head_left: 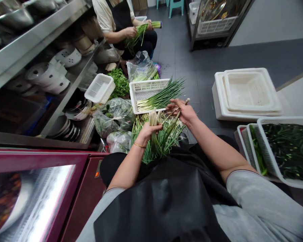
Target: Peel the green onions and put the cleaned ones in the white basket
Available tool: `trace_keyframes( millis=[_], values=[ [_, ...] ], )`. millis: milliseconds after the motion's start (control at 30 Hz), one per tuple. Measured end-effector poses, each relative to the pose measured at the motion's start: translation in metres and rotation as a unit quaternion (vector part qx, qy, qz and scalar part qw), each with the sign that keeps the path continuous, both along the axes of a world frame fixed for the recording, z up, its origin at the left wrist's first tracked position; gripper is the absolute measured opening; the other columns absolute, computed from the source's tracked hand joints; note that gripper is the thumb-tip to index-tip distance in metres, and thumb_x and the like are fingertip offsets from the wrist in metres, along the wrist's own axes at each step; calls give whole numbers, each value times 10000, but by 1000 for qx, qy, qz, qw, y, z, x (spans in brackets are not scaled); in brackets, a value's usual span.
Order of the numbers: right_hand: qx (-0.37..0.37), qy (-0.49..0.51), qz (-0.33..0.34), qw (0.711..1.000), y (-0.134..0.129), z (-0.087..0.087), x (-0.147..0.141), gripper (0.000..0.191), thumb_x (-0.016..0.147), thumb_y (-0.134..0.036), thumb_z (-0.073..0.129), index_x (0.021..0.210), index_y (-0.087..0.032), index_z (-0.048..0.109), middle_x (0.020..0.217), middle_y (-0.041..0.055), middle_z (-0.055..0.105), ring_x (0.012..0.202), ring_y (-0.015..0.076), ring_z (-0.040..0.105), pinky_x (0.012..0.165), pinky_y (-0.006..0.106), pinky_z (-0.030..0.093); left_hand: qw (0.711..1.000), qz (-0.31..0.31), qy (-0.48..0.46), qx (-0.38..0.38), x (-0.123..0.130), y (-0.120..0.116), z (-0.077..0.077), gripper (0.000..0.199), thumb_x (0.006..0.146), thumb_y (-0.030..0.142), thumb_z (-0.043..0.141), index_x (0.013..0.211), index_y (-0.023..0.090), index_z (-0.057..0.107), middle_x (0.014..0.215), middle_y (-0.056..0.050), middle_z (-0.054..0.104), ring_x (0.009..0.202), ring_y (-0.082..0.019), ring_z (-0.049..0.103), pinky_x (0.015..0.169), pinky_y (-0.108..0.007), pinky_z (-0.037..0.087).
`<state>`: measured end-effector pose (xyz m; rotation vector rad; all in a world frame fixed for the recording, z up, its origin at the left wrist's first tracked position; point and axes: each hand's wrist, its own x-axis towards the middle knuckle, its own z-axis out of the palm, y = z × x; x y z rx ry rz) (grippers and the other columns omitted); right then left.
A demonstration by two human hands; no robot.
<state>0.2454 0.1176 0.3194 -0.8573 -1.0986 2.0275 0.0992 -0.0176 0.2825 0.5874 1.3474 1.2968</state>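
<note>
My left hand (148, 132) is wrapped round a bunch of green onions (154, 118), white ends up and green leaves hanging below. To its right, my right hand (183, 112) pinches a single green onion (176, 119) whose root end points up and whose leaves trail down toward the bunch. Beneath both hands lies a loose heap of green onions (136, 132). Just beyond, a white perforated basket (132, 97) holds green onions (164, 95) laid lengthwise, white ends to the left.
A person (121, 23) sits ahead holding long green stalks (138, 36). Bagged greens (113, 117) and a small white basket (100, 88) lie left, beside steel shelving (44, 33). White containers (249, 94) and a basket of dark green vegetables (290, 151) stand right.
</note>
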Motion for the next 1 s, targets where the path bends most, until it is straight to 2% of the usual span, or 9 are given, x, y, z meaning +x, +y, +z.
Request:
trace_keyframes(
  millis=[100, 267, 367, 433, 500, 633, 767, 867, 1000],
  values=[
    [106, -97, -73, 987, 5, -12, 9, 389, 761, -520, 693, 902, -167, 613, 717, 3, 630, 477, 70, 481, 444, 209, 382, 998, 47, -47, -17, -5, 2, -2, 391, 477, 302, 859, 733, 93, 649, 632, -51, 656, 519, -103, 559, 434, -206, 357],
    [292, -171, 139, 931, -23, -23, 0, 327, 694, -449, 720, 788, -142, 659, 676, 5, 634, 598, 110, 525, 578, 236, 409, 998, 28, -58, -17, -2, 11, 0, 412, 463, 262, 859, 778, 86, 662, 649, -44, 650, 567, -129, 594, 425, -204, 355],
    [362, -217, 173, 890, -29, -19, -4, 321, 707, -425, 690, 579, -151, 583, 537, -18, 545, 544, 95, 461, 549, 235, 354, 999, -6, -47, -12, -1, 8, 1, 402, 488, 272, 853, 788, 83, 664, 646, -42, 641, 571, -129, 589, 428, -205, 355],
    [351, -220, 175, 893, -24, -14, 1, 336, 695, -410, 693, 540, -159, 532, 499, -32, 494, 503, 80, 413, 506, 232, 315, 999, -19, -35, -9, -3, 3, 0, 384, 495, 274, 854, 768, 86, 660, 630, -30, 628, 543, -108, 562, 431, -203, 355],
    [267, -179, 167, 932, -14, -8, 11, 310, 696, -410, 687, 589, -169, 523, 499, -38, 482, 449, 68, 372, 445, 227, 275, 999, -20, -26, -3, -8, -2, -4, 371, 493, 273, 856, 745, 89, 655, 620, -24, 622, 530, -98, 548, 435, -202, 354],
    [107, -91, 59, 988, 16, 13, 47, 320, 679, -389, 698, 620, -194, 451, 529, -35, 492, 366, 35, 272, 359, 215, 159, 1000, -25, -18, -5, -20, -13, -12, 361, 500, 291, 853, 726, 91, 655, 615, -38, 631, 527, -103, 555, 435, -203, 352],
    [129, -95, -46, 986, 52, 26, 83, 329, 784, -458, 593, 626, -202, 458, 520, -30, 478, 355, 40, 249, 372, 227, 182, 999, -26, -5, -19, -29, -21, -16, 366, 490, 300, 858, 713, 90, 658, 602, -44, 632, 519, -109, 557, 429, -204, 357],
    [160, -156, -62, 973, 67, 14, 88, 352, 823, -533, 536, 706, -202, 547, 507, -26, 507, 342, 49, 260, 377, 232, 186, 1000, -15, 4, -25, -32, -24, -17, 362, 483, 301, 859, 698, 90, 658, 596, -43, 633, 506, -102, 546, 429, -201, 362],
    [167, -290, 64, 940, 53, -22, 60, 316, 621, -406, 798, 722, -170, 613, 406, -46, 489, 318, 54, 312, 361, 221, 185, 1000, -13, 3, -20, -28, -21, -15, 372, 487, 318, 856, 702, 92, 653, 592, -43, 633, 501, -104, 544, 428, -204, 363]
  ],
)
